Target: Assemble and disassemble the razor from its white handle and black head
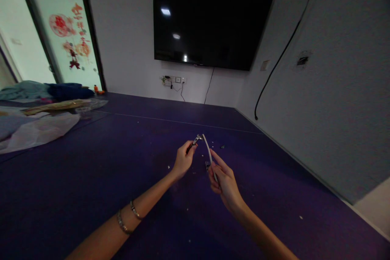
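My left hand (183, 158) is closed around the dark handle of a small hand tool with a silver metal head (197, 138); its exact kind is too small to tell. Slightly nearer and to the right, my right hand (224, 180) grips a pale, thin cable or strip (207, 147), which curves upward out of the fingers. The upper tip of the pale strip is at the tool's head; whether they touch I cannot tell. Partly behind the right fingers, a small dark-and-silver object (207, 165) lies on the purple floor (137, 195).
White scraps (301, 217) and a small dark piece (222, 146) are scattered over the floor. Plastic sheeting (45, 132) and folded cloth (70, 91) lie at the left. A black cable (280, 55) hangs down the right wall. A television (210, 26) is mounted above wall sockets (173, 79).
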A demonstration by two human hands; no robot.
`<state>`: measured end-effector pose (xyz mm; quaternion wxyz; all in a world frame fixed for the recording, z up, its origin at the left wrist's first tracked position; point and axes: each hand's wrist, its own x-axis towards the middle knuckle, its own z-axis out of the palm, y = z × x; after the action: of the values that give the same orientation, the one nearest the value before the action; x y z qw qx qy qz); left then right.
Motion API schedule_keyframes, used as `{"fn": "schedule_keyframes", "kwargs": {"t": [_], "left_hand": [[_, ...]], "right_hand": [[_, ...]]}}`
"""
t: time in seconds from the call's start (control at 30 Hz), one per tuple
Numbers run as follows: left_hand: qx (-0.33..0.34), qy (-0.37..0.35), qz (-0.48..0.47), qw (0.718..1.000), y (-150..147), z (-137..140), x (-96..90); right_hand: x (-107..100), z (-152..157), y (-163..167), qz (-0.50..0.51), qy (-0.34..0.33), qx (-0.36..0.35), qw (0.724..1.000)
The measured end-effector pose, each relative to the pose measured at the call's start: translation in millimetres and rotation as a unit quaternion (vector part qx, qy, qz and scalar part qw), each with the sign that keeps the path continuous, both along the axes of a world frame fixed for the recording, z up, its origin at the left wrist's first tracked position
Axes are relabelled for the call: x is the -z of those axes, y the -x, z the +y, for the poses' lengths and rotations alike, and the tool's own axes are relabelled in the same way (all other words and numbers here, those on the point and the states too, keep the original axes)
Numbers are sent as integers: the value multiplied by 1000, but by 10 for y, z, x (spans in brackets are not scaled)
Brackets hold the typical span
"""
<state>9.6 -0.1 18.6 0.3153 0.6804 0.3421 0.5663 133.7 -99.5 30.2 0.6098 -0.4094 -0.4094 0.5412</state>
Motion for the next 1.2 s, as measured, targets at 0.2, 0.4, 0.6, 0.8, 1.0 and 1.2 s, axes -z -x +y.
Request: {"fn": "schedule_keyframes", "kwargs": {"t": [0.2,0.4,0.6,0.8,1.0,1.2], "left_hand": [[-3,2,-1,1000,-9,-27,-12],[-20,-1,-21,1000,7,-11,-9],[-17,0,-31,999,10,-25,14],[-35,4,-56,998,19,-16,-1],[-43,15,-90,995,21,4,-3],[-41,12,-118,992,22,10,-3]], "right_hand": [[14,-55,60,48,-7,15,999],[10,-68,199,107,18,-7,994],[-44,-86,273,143,7,11,990],[52,-145,388,150,20,-8,988],[29,-133,447,173,1,5,985],[-21,-99,496,184,4,3,983]]}}
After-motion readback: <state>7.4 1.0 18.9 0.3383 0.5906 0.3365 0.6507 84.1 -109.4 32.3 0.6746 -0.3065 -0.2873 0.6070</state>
